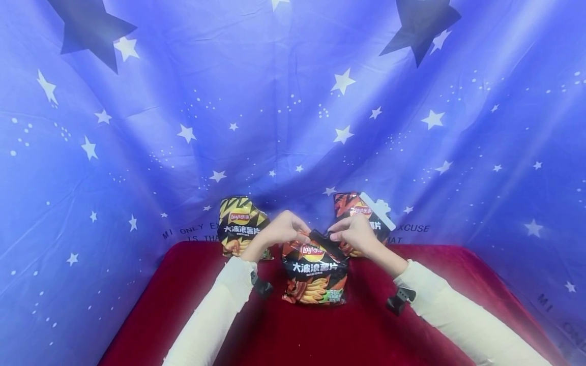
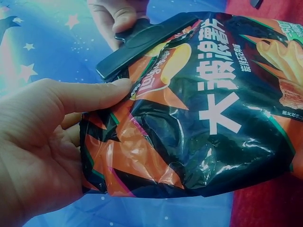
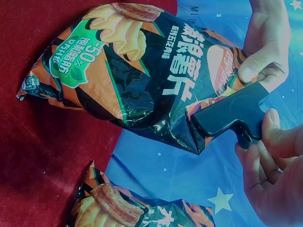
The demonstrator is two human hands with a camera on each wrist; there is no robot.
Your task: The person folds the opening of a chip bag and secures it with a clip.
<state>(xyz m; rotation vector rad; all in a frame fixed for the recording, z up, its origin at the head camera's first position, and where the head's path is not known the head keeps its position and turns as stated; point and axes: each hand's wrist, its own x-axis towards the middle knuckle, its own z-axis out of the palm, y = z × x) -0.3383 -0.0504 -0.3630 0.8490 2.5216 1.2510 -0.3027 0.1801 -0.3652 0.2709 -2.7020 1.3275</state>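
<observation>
Long cream sleeves (image 1: 458,311) are worn with black strapped wrist cameras (image 1: 396,303).

Bag (image 1: 315,277): black and orange, white lettering, red-and-yellow logo; upright, front to camera, lower centre of the head view. Clip (image 2: 149,41): black, straight-barred, aslant across the bag's top edge, upper left of the left wrist view.

My head camera looks forward and down over the desk (image 1: 302,335); both wrist cameras closely share one chip bag (image 2: 213,161) from opposite sides.
</observation>
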